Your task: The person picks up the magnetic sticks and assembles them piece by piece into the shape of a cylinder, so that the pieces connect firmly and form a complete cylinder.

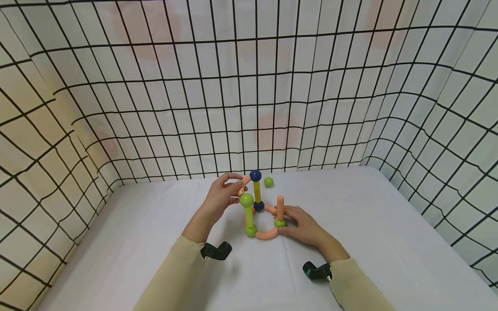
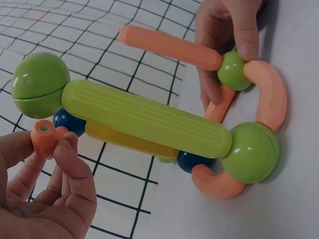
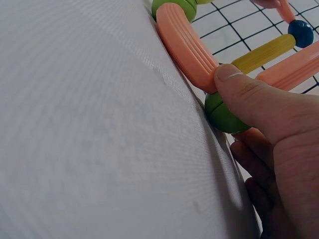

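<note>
My left hand (image 1: 218,196) pinches a short orange curved rod (image 2: 44,138) between thumb and fingers. In the head view its far end meets the upper blue ball (image 1: 255,175), which tops an upright yellow rod (image 1: 256,192). Beside it stands a light green rod (image 1: 249,217) with a green ball (image 1: 247,200) on top and another at its foot. My right hand (image 1: 305,224) grips the base green ball (image 3: 227,115) between thumb and fingers. From that ball rises an orange straight rod (image 1: 280,207). Orange curved rods (image 1: 266,234) link the base balls in a ring.
A loose green ball (image 1: 268,182) lies behind the structure on the white tabletop (image 1: 350,203). Black grid netting (image 1: 249,90) over pale cloth surrounds the table at the back and both sides. Each wrist wears a small black camera (image 1: 216,251).
</note>
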{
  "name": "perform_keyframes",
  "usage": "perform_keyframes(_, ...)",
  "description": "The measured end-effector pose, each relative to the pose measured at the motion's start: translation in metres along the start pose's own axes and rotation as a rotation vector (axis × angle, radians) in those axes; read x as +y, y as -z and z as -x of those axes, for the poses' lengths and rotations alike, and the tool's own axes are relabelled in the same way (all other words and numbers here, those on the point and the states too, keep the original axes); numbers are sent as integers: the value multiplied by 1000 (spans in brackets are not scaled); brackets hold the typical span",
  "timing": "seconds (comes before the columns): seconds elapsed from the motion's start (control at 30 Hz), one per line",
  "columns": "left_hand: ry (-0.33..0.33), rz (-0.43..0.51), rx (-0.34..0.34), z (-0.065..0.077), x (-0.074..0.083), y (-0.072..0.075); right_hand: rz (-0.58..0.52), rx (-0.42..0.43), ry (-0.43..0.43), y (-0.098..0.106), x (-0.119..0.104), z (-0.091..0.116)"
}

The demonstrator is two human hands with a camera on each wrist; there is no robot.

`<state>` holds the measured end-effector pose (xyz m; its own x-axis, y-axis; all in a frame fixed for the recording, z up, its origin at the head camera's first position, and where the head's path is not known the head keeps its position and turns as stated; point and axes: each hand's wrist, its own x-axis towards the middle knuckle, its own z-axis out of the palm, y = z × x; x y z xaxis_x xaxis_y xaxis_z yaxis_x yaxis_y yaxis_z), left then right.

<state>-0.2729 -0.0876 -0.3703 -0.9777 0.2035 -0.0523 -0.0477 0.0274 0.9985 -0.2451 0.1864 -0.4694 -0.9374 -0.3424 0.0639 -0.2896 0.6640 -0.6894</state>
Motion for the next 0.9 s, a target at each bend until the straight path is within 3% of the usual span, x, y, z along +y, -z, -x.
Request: perform_keyframes(0.9, 57, 65, 13, 3, -2, -4, -7, -3, 15, 1, -1, 0)
